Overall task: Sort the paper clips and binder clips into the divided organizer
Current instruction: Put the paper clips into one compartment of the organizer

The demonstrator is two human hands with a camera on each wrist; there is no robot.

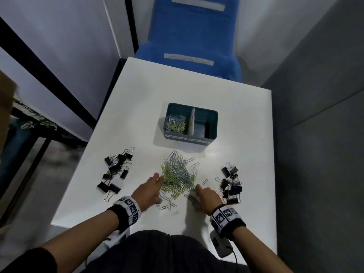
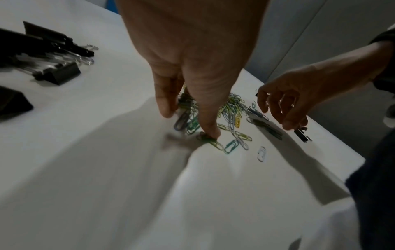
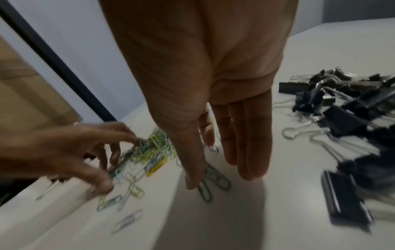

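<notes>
A loose pile of coloured paper clips (image 1: pixel 177 174) lies mid-table in front of me. My left hand (image 1: pixel 158 188) rests at the pile's left edge, fingers spread, and in the left wrist view my left hand (image 2: pixel 188 123) has its thumb pressing a green clip against the table. My right hand (image 1: pixel 197 194) touches the pile's right edge. In the right wrist view, the straight fingers of my right hand (image 3: pixel 222 179) rest on a few grey clips. The teal divided organizer (image 1: pixel 211 123) stands beyond the pile, with paper clips (image 1: pixel 176 124) in its left compartment.
Black binder clips lie in two heaps, a left heap (image 1: pixel 116 170) and a right heap (image 1: pixel 231 182), on either side of my hands. A blue chair (image 1: pixel 189 36) stands past the white table's far edge (image 1: pixel 177 66). Stray paper clips (image 1: pixel 175 212) lie near the front edge.
</notes>
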